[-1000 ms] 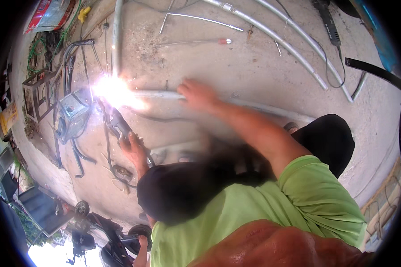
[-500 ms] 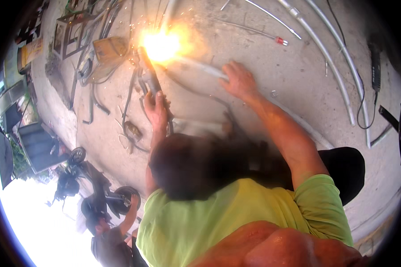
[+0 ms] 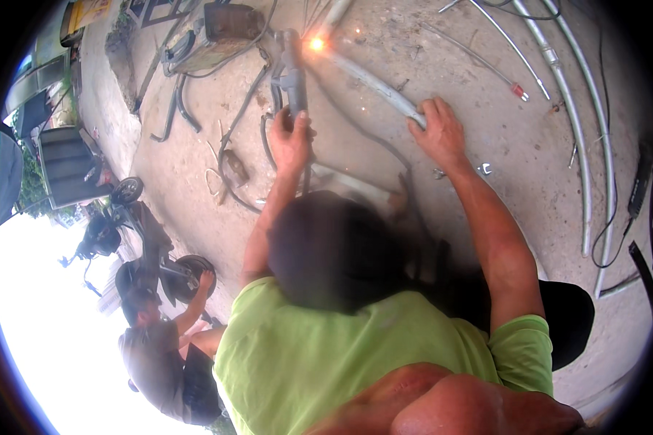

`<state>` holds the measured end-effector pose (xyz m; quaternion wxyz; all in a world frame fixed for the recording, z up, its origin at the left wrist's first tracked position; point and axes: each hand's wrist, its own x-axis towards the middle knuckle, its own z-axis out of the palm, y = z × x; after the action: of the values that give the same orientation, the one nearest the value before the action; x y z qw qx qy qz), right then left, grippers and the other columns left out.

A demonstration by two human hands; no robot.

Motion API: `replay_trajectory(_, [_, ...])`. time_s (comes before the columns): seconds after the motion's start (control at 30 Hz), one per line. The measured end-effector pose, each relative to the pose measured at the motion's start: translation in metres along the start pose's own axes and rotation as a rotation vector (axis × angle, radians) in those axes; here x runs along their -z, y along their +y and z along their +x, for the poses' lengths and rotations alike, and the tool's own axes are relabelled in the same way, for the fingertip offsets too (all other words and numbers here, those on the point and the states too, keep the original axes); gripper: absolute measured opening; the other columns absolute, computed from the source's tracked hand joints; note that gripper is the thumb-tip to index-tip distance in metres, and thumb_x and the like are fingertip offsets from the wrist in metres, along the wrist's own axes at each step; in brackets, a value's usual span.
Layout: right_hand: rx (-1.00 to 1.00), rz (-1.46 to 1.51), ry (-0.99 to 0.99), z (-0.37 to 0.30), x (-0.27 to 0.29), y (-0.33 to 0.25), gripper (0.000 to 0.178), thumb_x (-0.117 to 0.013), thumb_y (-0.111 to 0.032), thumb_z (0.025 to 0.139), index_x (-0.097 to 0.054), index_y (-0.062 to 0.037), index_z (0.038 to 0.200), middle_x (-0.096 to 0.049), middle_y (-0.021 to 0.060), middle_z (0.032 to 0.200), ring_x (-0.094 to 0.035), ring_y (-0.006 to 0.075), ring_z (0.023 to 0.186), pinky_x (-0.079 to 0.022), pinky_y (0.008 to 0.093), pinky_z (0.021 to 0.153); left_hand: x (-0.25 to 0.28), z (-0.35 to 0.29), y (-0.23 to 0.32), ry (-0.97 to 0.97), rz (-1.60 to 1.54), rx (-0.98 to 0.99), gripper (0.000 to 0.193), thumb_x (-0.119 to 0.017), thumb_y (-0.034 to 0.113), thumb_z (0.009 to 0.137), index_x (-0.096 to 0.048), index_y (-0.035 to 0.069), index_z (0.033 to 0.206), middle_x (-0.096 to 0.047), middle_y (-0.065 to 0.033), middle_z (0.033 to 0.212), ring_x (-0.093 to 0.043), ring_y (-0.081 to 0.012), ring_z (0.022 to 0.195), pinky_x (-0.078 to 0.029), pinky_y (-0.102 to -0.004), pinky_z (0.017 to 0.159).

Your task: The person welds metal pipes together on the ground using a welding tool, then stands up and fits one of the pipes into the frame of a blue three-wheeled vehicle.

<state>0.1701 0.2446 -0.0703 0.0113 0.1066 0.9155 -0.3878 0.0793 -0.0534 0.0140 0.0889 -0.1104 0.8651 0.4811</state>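
My left hand (image 3: 290,148) is closed round the handle of a grey welding electrode holder (image 3: 291,72), whose head is just left of a small orange glow (image 3: 317,44). That glow sits where a grey metal pipe (image 3: 374,85) meets another pipe (image 3: 336,16) at an angle. Over the near end of the first pipe, my right hand (image 3: 439,132) has its fingers curled, gripping it. The pipe lies slanted across the concrete. Close to my right wrist is a small wrench (image 3: 484,169). My black-clad knee (image 3: 334,250) hides part of the ground below the hands.
Dark cables (image 3: 366,136) snake over the floor. Long curved pipes (image 3: 573,123) lie at right, near a rod with a red end (image 3: 519,90). A metal box (image 3: 232,23) stands at upper left. Another person (image 3: 163,348) crouches beside a motorcycle (image 3: 156,254) at lower left.
The large bright flash with flying sparks has shrunk to a small orange glow. The view has turned somewhat. Both hands keep their grips, and the electrode holder now appears more upright.
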Motion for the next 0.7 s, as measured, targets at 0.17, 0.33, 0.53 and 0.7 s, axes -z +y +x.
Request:
replay_trajectory(0.17, [0.0, 0.001, 0.006, 0.001, -0.002, 0.002, 0.033, -0.078, -0.03, 0.086, -0.061, -0.0109, 0.107, -0.059, 0.0115, 0.11, -0.061, 0.0349, 0.111, -0.053, 0.0503, 0.09, 0.0, 0.004, -0.008, -0.024, -0.027, 0.002, 0.056, -0.074, 0.028, 0.1, -0.053, -0.008, 0.138, -0.071, -0.0134, 0.095, -0.07, -0.0193, 0.071, -0.056, -0.0322, 0.065])
replay_trajectory(0.33, [0.005, -0.003, 0.0, 0.001, -0.001, 0.002, 0.033, -0.079, -0.029, 0.086, -0.06, -0.0111, 0.107, -0.059, 0.0114, 0.11, -0.061, 0.0347, 0.11, -0.053, 0.0502, 0.09, -0.001, 0.006, -0.003, -0.03, 0.002, -0.003, 0.056, -0.074, 0.029, 0.1, -0.054, -0.007, 0.138, -0.071, -0.013, 0.095, -0.07, -0.0188, 0.071, -0.056, -0.0319, 0.065])
replay_trajectory(0.53, [-0.003, 0.002, -0.011, 0.001, 0.0, -0.001, 0.033, -0.079, -0.028, 0.086, -0.06, -0.0114, 0.107, -0.058, 0.0106, 0.109, -0.061, 0.034, 0.11, -0.053, 0.0503, 0.09, -0.003, 0.007, 0.002, -0.029, 0.004, -0.004, 0.055, -0.073, 0.031, 0.101, -0.055, -0.007, 0.136, -0.071, -0.0124, 0.093, -0.069, -0.0181, 0.071, -0.056, -0.0317, 0.065])
replay_trajectory(0.7, [-0.012, 0.003, -0.017, 0.001, 0.001, -0.002, 0.033, -0.079, -0.027, 0.086, -0.059, -0.0115, 0.107, -0.058, 0.0105, 0.109, -0.061, 0.0339, 0.111, -0.053, 0.0502, 0.091, -0.004, 0.006, 0.004, -0.028, 0.022, 0.002, 0.056, -0.073, 0.031, 0.1, -0.055, -0.008, 0.136, -0.071, -0.0125, 0.093, -0.069, -0.018, 0.071, -0.057, -0.0319, 0.065])
